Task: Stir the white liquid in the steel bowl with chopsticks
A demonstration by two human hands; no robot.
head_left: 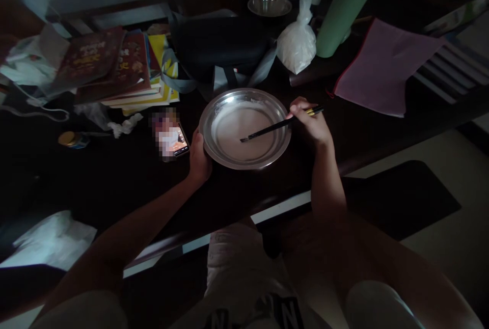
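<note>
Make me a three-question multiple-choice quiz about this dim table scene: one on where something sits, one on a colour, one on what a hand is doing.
1. Where is the phone?
A. Left of the metal plate
B. Inside the plate
C. On the book stack

2. What colour is the cloth at the upper right?
A. Green
B. Pink
C. Yellow

3. What is the right hand doing?
A. Resting flat on the table
B. Holding chopsticks
C. Gripping the white bag

Answers:
1 A, it lies on the dark table beside the metal plate, near the left hand on the rim.
2 B, it is a pale pink sheet.
3 B, the chopsticks reach from the fingers into the whitish mix.
</note>
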